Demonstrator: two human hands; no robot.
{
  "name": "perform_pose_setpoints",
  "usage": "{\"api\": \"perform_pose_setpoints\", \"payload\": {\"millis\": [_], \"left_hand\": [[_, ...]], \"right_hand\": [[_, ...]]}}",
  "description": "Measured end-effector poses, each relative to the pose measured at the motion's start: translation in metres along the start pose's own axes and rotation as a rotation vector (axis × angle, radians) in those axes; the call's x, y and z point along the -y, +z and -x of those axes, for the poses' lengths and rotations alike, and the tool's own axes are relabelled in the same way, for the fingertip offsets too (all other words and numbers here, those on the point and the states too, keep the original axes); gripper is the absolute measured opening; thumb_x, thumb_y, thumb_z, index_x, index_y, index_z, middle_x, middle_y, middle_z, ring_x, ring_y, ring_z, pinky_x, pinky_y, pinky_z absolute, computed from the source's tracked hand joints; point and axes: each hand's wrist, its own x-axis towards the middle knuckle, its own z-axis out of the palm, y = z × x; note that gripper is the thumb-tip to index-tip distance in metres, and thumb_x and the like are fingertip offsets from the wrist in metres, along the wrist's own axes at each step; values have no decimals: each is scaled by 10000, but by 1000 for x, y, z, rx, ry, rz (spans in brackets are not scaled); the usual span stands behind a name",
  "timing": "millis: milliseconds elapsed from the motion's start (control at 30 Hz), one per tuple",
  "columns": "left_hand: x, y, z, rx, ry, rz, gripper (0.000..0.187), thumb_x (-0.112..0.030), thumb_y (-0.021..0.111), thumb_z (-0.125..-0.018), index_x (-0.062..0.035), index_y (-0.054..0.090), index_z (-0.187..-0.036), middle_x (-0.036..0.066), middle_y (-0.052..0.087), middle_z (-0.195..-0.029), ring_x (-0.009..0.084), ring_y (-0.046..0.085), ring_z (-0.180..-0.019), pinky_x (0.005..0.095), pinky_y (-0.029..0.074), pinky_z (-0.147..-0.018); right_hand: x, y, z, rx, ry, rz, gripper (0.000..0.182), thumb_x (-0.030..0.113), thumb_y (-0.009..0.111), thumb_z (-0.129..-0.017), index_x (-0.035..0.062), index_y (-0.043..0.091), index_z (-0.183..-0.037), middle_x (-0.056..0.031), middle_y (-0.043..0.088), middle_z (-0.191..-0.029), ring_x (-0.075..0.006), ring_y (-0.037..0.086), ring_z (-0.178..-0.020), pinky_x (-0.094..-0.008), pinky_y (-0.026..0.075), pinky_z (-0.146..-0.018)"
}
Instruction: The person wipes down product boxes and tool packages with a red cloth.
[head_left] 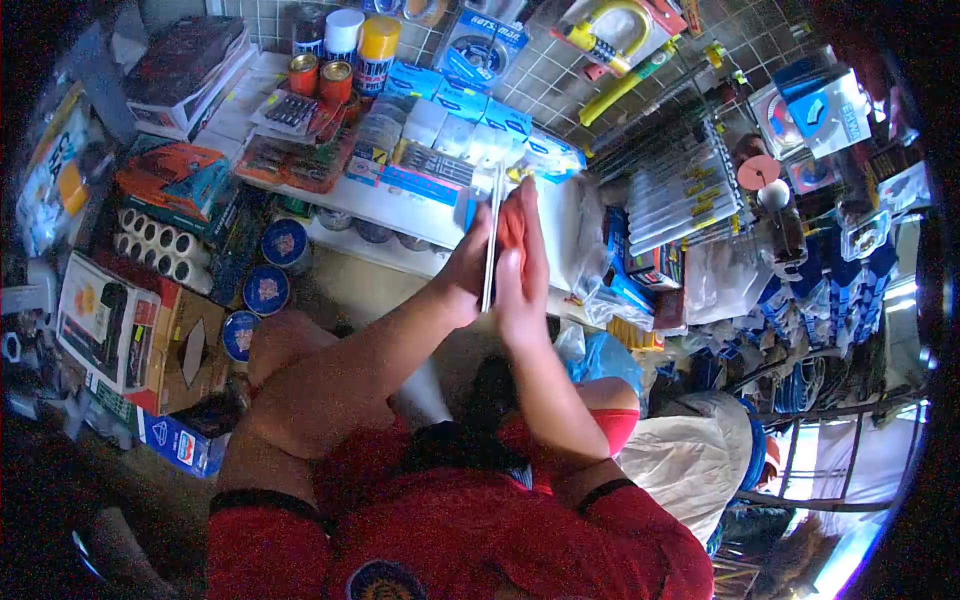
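A thin, flat, white-edged panel [493,240] stands upright between my hands, seen almost edge-on, so its faces are hidden. My left hand [466,270] grips it from the left side. On the other side, my right hand [524,265] lies along the panel with its fingers pointing up. An orange-red piece that looks like cloth [513,225] shows between my right palm and the panel. Behind the hands is a white shelf [400,222] with packs of drill bits [435,163] and blue-and-white boxes [500,125].
Spray cans [378,55] and small orange-lidded tins [337,80] stand at the shelf's back left. Blue-lidded tubs [266,290] and a cardboard box [195,350] are lower left. Packaged tools and a yellow-handled lock [610,35] hang on the wire grid.
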Motion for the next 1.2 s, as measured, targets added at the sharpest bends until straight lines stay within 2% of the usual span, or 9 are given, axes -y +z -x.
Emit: {"api": "perform_pose_setpoints", "payload": {"millis": [67,133,367,567,633,833,967,1067,1200], "left_hand": [[12,-18,-11,-21,89,165,795,-645,490,-953,-87,351,-1501,66,457,-1465,224,421,-1368,382,285,-1163],[9,-11,-17,183,609,-813,792,-483,578,-944,-49,275,-1532,94,363,-1550,241,308,-1451,356,206,-1208],[-1,4,-1,105,-42,256,733,-624,400,-999,-151,292,-1549,46,405,-1529,191,430,-1381,374,354,-1145],[-16,9,-7,46,272,242,854,-713,363,-949,-141,245,-1574,52,335,-1600,250,375,-1429,434,294,-1180],[-5,-12,-7,11,157,439,775,-694,361,-960,-196,306,-1552,65,494,-1478,312,491,-1328,531,334,-1138],[-27,-43,-10,-174,-27,340,984,-810,457,-820,-100,334,-1490,244,476,-1413,509,490,-1257,676,436,-973],[-25,-25,-10,-307,72,144,885,-741,469,-870,-96,369,-1468,166,507,-1393,418,529,-1232,609,451,-988],[-6,-15,-8,-299,186,-166,752,-551,522,-939,-166,262,-1530,115,438,-1473,326,532,-1228,497,471,-960],[-12,12,2,-129,218,-306,1025,-301,725,-846,-170,32,-1589,131,335,-1432,247,425,-1250,435,371,-1049]], "right_hand": [[33,15,-1,21,-81,102,797,299,536,-962,-48,143,-1563,-262,119,-1635,-366,101,-1528,-474,120,-1208],[42,12,-10,56,-185,392,868,462,564,-908,-58,264,-1535,-293,133,-1623,-422,84,-1522,-526,81,-1202],[28,-13,-49,-92,-249,655,545,182,506,-965,-17,435,-1468,-287,281,-1580,-431,207,-1497,-508,117,-1204],[12,-14,-14,14,-62,429,582,-37,435,-868,-7,470,-1448,-293,371,-1530,-399,309,-1465,-469,164,-1205],[24,-18,-2,120,-26,498,595,-54,446,-826,-7,507,-1416,-293,423,-1494,-402,353,-1443,-435,233,-1189],[40,-27,44,245,-30,406,367,79,548,-883,-43,599,-1225,-239,611,-1252,-341,586,-1217,-430,433,-1045],[31,-50,59,419,173,220,337,134,628,-904,-36,603,-1194,-183,665,-1060,-253,669,-976,-378,528,-868],[48,-33,45,-12,453,156,489,110,763,-832,-5,564,-1264,-60,611,-947,-129,596,-894,-295,502,-782],[29,-53,42,143,45,597,578,116,819,-773,-5,591,-1291,-97,626,-991,-198,612,-909,-328,516,-769]]}}
